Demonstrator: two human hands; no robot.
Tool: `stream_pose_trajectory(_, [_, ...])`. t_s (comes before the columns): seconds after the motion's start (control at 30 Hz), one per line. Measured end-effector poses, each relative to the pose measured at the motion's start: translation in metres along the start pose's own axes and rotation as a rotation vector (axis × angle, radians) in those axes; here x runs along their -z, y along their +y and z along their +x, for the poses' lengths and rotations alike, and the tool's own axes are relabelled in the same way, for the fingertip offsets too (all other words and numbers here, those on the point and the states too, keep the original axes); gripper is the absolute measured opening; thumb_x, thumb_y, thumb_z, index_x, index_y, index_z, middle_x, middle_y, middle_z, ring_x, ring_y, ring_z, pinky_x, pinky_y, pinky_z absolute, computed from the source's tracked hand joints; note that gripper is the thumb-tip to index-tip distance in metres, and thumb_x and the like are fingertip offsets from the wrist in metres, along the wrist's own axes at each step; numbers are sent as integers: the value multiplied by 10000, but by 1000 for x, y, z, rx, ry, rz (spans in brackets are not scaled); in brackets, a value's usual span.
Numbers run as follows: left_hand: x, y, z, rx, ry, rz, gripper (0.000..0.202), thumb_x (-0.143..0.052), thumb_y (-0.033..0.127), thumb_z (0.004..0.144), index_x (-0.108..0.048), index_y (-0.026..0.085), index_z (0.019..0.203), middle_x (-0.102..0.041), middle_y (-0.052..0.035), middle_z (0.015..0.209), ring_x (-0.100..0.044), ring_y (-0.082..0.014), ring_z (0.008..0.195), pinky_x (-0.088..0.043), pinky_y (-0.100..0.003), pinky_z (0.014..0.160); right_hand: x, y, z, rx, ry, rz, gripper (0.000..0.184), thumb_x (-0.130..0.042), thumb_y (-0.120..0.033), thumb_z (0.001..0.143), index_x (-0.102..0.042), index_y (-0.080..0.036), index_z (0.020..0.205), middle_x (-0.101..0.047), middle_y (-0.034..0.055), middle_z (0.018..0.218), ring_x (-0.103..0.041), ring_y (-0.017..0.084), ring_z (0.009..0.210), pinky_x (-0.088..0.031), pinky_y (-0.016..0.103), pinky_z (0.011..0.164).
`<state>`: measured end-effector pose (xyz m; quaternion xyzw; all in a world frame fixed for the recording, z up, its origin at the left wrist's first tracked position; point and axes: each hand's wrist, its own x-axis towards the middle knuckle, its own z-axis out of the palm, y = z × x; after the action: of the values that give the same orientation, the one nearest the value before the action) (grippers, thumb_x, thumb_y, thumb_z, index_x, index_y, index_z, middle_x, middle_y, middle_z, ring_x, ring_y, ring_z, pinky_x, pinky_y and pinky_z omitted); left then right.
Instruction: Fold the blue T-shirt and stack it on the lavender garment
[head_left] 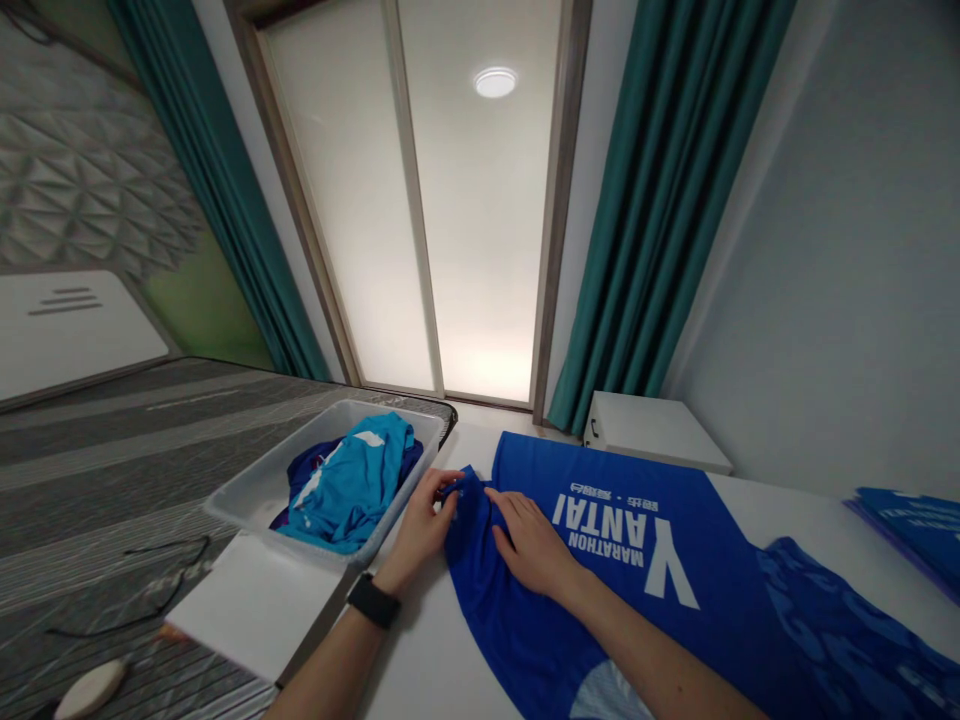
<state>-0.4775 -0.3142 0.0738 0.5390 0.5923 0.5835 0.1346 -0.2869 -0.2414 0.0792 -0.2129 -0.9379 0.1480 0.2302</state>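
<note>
A blue T-shirt (720, 520) with white "Yantai Marathon" lettering lies spread on the white table, its print upside down from where I look. My left hand (427, 515), with a black watch on the wrist, pinches the fabric at the shirt's left sleeve end, which is bunched and slightly raised. My right hand (531, 545) rests on the same sleeve, fingers stretched out over the cloth and fingertips close to the fold. A patterned blue part of the shirt extends to the lower right.
A clear plastic bin (247, 490) with crumpled blue and purple clothes (352, 485) stands left of my hands. Folded blue garments (915, 530) lie at the table's right edge. Beyond are a white cabinet (652, 430) and a sliding door. A bed with a cable (180, 580) is at left.
</note>
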Motion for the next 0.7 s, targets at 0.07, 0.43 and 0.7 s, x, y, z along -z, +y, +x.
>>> stream_pose_trajectory(0.07, [-3,4,0,24,-29,-98,245,-615,230,816,-649,187,1055,-652,-69,1029,-623,-196,912,-511,-328,803,2,-1,1,-24,41,35,477,-438,-138,909,-440,-166,1385,-598,131,1224,-534,255,1150,-421,450,1027])
stream_pose_trajectory(0.43, [-19,16,-9,198,-289,-501,302,-632,395,885,-594,196,1110,-654,-99,1167,-662,-240,1085,-499,-372,972,1,5,3,-161,80,245,414,-401,-261,957,-414,-217,1368,-557,111,1342,-521,247,1208,-350,474,1034])
stream_pose_trajectory(0.7, [-14,16,-3,145,-117,-377,297,-600,356,878,-594,174,1111,-659,-51,933,-669,-190,855,-524,-338,822,2,11,12,-312,153,347,278,-405,-191,888,-556,-207,1121,-605,-4,790,-593,187,768,-425,356,809])
